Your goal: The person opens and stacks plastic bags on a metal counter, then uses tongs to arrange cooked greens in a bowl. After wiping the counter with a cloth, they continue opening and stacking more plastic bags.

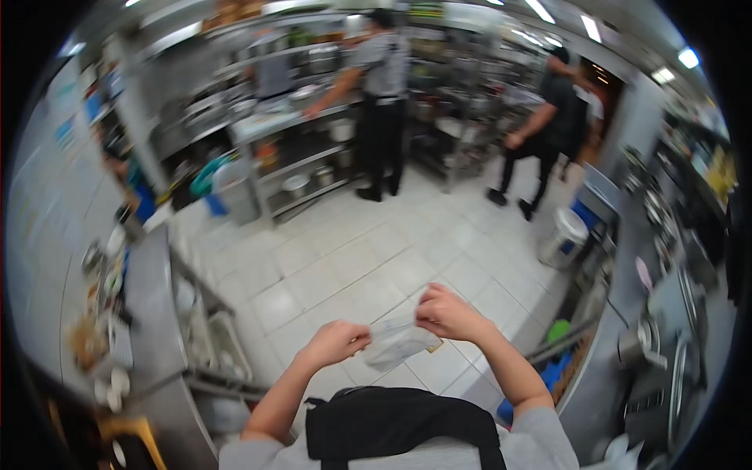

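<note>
Both my hands hold a small clear plastic bag [395,342] in front of my chest, above the tiled floor. My left hand [337,342] pinches the bag's left edge with closed fingers. My right hand [448,313] grips its upper right corner. The bag looks crumpled and see-through; I cannot tell what is inside. A black apron bib [395,423] covers my chest below the hands.
A steel counter [149,305] with dishes runs along my left. Cooking equipment [666,345] lines the right. A white bucket [562,239] stands on the floor at right. Two people stand farther off, one at steel shelves [298,157], one walking at right.
</note>
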Motion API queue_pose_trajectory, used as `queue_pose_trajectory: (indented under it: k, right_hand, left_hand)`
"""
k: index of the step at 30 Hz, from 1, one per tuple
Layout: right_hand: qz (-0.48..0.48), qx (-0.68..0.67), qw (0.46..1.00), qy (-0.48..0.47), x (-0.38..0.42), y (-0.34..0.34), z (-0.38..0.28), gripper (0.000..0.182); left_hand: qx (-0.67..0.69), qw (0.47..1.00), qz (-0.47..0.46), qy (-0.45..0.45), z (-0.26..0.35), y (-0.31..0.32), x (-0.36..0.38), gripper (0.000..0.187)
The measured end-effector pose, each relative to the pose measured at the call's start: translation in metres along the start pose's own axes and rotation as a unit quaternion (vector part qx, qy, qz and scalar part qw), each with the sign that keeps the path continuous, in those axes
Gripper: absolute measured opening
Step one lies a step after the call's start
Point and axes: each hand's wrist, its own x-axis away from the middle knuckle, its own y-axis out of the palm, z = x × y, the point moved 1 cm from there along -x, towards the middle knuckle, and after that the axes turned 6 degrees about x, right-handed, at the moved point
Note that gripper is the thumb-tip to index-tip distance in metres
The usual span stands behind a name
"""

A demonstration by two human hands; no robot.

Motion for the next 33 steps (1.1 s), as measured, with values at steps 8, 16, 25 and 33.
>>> queue_pose_trajectory:
  k: [8,16,25,33]
  right_hand:
    - [-0.039,0.0,0.997,0.065,0.067,-0.037,-0.001,0.014]
    - [0.061,0.034,0.971,0.23,0.143,-0.089,-0.019,0.01]
    - [0.21,0.036,0.85,0.482,0.262,-0.147,-0.133,0.009]
    - [0.349,-0.021,0.684,0.64,0.359,-0.137,-0.28,0.011]
  left_hand:
    - [0.038,0.993,-0.033,0.109,0.031,0.036,-0.037,0.016]
    - [0.097,0.939,-0.129,0.304,0.091,0.053,-0.082,0.017]
    - [0.225,0.829,-0.324,0.398,0.21,0.113,-0.127,0.018]
    - [0.301,0.643,-0.591,0.384,0.306,0.242,-0.097,0.018]
